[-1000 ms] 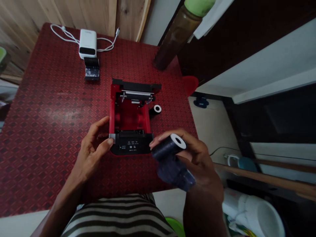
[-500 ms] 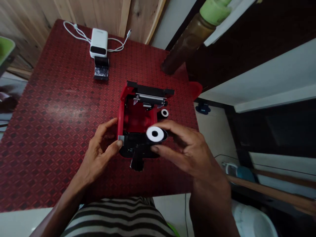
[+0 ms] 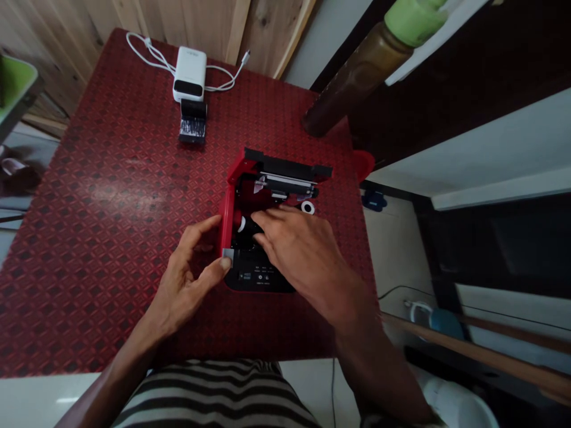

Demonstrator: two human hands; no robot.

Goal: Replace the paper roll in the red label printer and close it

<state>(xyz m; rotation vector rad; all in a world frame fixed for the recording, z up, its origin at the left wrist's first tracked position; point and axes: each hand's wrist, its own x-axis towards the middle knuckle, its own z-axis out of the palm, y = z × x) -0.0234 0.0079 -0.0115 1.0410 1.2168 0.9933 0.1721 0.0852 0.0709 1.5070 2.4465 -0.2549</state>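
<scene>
A red and black printer [image 3: 263,276] rests on the table with its lid [image 3: 288,166] raised. My left hand [image 3: 187,276] grips the printer's left side, its thumb on the grey corner piece [image 3: 228,254] and its fingers along the outer wall. My right hand [image 3: 307,252] reaches over the open bay, fingers closed on a black paper roll [image 3: 250,226]. One white end of that roll shows near the left wall; my hand hides the rest. Beyond my right knuckles, a second roll [image 3: 307,207] shows its white end at the printer's right side.
On the red patterned table [image 3: 111,238], a white power bank [image 3: 190,74] with a white cable [image 3: 223,86] lies at the back. Before it is a partly unrolled black strip [image 3: 193,126]. A tall brown bottle [image 3: 357,77] with a green cap stands at the back right.
My right hand has moved left and down into the printer's bay with the roll, now turned on its side. The roll's loose tail no longer shows. My left hand keeps its hold.
</scene>
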